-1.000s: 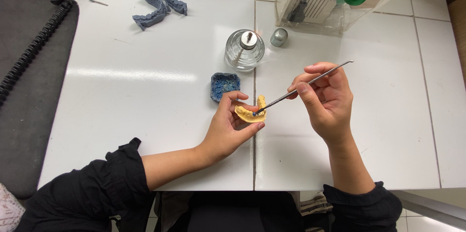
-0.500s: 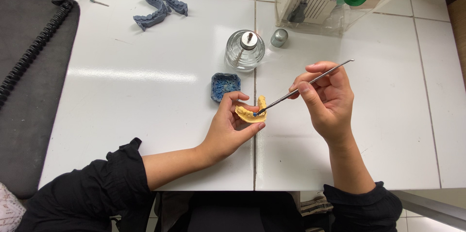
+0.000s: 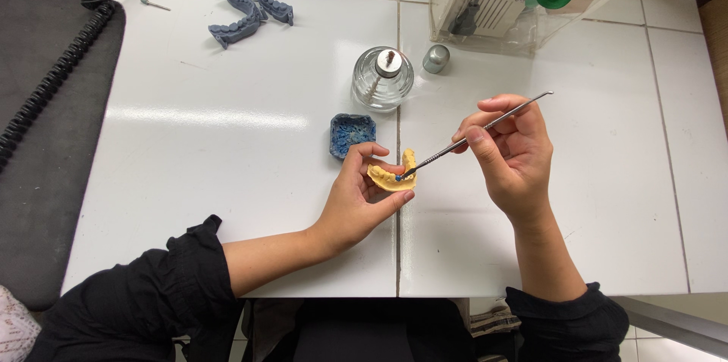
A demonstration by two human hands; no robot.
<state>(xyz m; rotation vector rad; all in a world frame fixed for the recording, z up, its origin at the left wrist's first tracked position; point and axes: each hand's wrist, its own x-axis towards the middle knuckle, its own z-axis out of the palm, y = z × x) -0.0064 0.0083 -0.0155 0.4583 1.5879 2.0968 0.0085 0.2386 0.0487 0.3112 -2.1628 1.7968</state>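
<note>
My left hand (image 3: 356,206) holds a yellow dental cast (image 3: 393,178) just above the white tiled bench (image 3: 227,142), grip clamped on it: thumb over the near arch, fingers curled beneath. My right hand (image 3: 512,153) holds a slim metal wax instrument (image 3: 474,134) like a pen, grip closed on its shaft. The tip carries a small bead of blue wax (image 3: 399,177) and touches the cast at its inner curve.

Just beyond the cast sits a blue wax dish (image 3: 353,134); behind that, a glass spirit lamp (image 3: 383,78) with its metal cap (image 3: 436,59) lying beside it. No flame is discernible at the wick. Grey dental models (image 3: 254,2) lie well apart at the far left.

Risks, as I judge them:
- The cast is held by one hand only; side pressure from the tip could rotate it in my grip or chip a tooth
- The wax bead could drop or smear off target if the tip tilts
- The uncapped lamp stands near my right wrist; a wide return stroke could knock it
</note>
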